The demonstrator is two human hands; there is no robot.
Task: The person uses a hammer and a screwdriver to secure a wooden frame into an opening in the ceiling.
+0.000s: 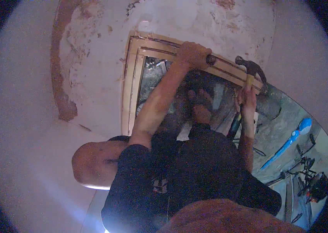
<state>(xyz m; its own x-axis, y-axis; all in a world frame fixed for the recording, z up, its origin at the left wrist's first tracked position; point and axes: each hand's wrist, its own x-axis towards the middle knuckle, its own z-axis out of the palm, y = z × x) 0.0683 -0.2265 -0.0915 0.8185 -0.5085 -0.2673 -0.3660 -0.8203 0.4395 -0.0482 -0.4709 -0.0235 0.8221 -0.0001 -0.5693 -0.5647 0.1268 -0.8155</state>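
My left hand (193,54) is closed in a fist at the top rail of a pale wooden frame (129,77) set against the wall. A dark, round end (210,59) shows beside its fingers; what it belongs to is hidden. My right hand (247,97) grips a claw hammer (253,69) partway along the handle, at the frame's right end. The metal head points up near the rail, and its yellowish handle runs down to a dark grip (233,126) below the hand. A bare foot (201,112) shows dimly between my arms.
Whitish wall with rough, stained plaster (86,50) surrounds the frame. On the grey floor to the right lies a long blue thing with a rounded end (286,143). Beyond it is a tangle of dark tools or cables (315,182). A rounded brown shape (94,163) is at the left.
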